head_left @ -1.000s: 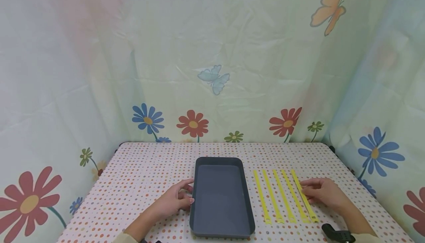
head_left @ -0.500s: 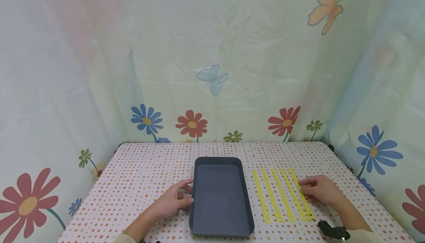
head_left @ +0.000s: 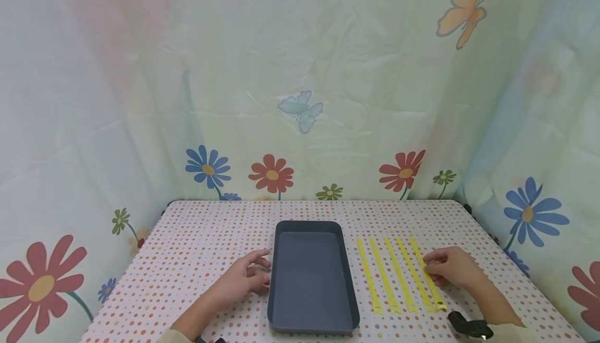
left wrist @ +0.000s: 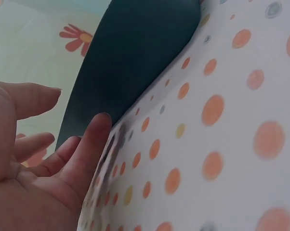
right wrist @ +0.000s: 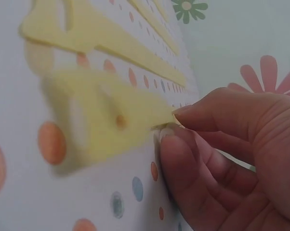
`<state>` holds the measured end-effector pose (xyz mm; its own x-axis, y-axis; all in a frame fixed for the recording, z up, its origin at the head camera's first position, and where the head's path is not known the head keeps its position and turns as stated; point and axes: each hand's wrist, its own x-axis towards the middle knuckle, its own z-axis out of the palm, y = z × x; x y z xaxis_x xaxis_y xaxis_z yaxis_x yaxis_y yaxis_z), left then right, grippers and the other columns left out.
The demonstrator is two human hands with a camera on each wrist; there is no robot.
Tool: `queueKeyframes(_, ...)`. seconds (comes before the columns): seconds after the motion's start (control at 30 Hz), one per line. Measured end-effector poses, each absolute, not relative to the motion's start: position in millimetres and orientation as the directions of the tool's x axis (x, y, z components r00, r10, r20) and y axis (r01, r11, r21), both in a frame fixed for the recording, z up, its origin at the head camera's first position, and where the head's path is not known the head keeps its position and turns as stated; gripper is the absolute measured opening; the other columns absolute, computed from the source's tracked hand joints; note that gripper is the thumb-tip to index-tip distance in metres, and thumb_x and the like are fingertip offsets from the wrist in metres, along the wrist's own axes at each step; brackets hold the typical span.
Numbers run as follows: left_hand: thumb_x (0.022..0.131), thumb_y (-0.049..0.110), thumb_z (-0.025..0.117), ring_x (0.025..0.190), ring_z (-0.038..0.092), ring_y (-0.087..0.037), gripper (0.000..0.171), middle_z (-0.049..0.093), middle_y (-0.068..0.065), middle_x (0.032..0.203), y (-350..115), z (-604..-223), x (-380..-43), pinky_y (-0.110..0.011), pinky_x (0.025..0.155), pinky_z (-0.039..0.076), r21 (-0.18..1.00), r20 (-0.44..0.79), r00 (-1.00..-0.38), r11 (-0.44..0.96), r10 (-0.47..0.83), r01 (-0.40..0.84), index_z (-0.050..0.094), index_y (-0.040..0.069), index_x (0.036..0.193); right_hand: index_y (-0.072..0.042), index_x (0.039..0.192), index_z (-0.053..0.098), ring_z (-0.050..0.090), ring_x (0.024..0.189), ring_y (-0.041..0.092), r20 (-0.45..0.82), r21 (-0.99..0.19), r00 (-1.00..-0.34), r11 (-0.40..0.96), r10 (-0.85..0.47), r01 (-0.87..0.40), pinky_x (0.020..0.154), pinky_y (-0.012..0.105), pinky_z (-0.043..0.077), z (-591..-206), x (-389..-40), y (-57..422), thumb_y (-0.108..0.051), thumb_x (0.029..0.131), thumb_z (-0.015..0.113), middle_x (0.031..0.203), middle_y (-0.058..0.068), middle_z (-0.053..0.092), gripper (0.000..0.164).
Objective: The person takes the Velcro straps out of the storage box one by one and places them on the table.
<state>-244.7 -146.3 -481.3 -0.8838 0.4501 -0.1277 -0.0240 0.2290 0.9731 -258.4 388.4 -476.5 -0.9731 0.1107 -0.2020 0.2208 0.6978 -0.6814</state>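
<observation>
A dark grey rectangular baking tray (head_left: 313, 280) lies on the table. My left hand (head_left: 244, 274) is at the tray's left side with its fingers loosely bent, holding nothing. In the left wrist view, the fingers (left wrist: 94, 137) are close to the tray's outer wall (left wrist: 130, 53); contact is unclear. Several thin yellow strips (head_left: 385, 278) lie side by side to the right of the tray. My right hand (head_left: 452, 267) pinches the rightmost yellow strip (head_left: 432, 286) between thumb and fingers. In the right wrist view, its wide slotted end (right wrist: 101, 118) looks blurred and slightly raised.
The table (head_left: 225, 228) has a dotted cover. A flowered curtain (head_left: 347, 72) hangs behind it and along both sides. A black strap (head_left: 470, 326) is worn on the right wrist.
My left hand has drawn back slightly from the tray's edge. My right hand keeps hold of the rightmost strip, whose near end has shifted a little left towards its neighbour. The tray stays put.
</observation>
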Motion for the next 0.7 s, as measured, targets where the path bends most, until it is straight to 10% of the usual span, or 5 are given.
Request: queueKeyframes(0.7, 0.100, 0.013, 0.065, 0.101, 0.066, -0.018, 0.056, 0.058, -0.013, 0.129, -205.5, -471.9, -264.3, -0.031, 0.074, 0.057, 0.812, 0.031, -0.986, 0.572, 0.163, 0.121, 0.045, 0.010, 0.153, 0.006, 0.119, 0.070, 0.061, 0.070, 0.018, -0.152, -0.597, -0.986, 0.789, 0.071, 0.149, 0.061, 0.033, 0.052, -457.6, -258.3, 386.7, -0.016, 0.094, 0.068, 0.084, 0.006, 0.068, 0.033)
